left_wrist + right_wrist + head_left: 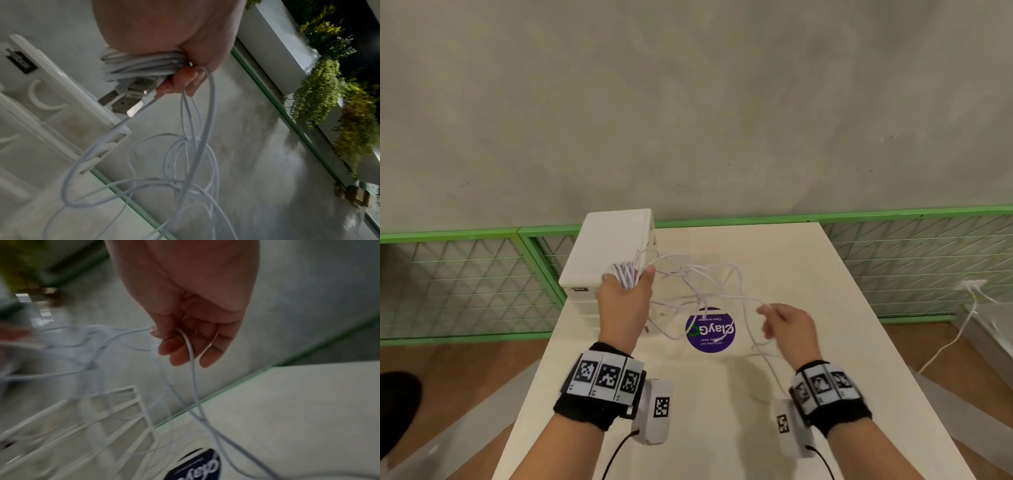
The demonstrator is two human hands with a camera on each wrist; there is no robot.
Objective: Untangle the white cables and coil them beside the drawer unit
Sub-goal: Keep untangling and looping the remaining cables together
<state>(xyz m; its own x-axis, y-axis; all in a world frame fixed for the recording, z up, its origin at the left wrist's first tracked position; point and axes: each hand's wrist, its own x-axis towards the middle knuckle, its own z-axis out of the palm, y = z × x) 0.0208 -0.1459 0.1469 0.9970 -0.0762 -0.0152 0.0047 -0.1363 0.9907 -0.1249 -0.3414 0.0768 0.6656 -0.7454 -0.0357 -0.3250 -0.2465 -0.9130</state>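
Observation:
My left hand [628, 291] is raised beside the white drawer unit [613, 253] and grips a wound bundle of white cable [625, 274]. In the left wrist view the bundle [141, 65] lies across my palm with metal plug ends [127, 99] sticking out below my fingers. Loose white cables [702, 284] hang from it in a tangle over the table. My right hand [784, 325] is lower and to the right, and pinches a single strand [190, 347] between thumb and fingers; the strand runs down past them toward the table.
The cream table [774, 394] carries a round purple sticker [710, 330] at its middle. A green mesh fence [914, 260] runs behind the table against a grey wall. Another white cord [955, 335] trails on the floor at the right.

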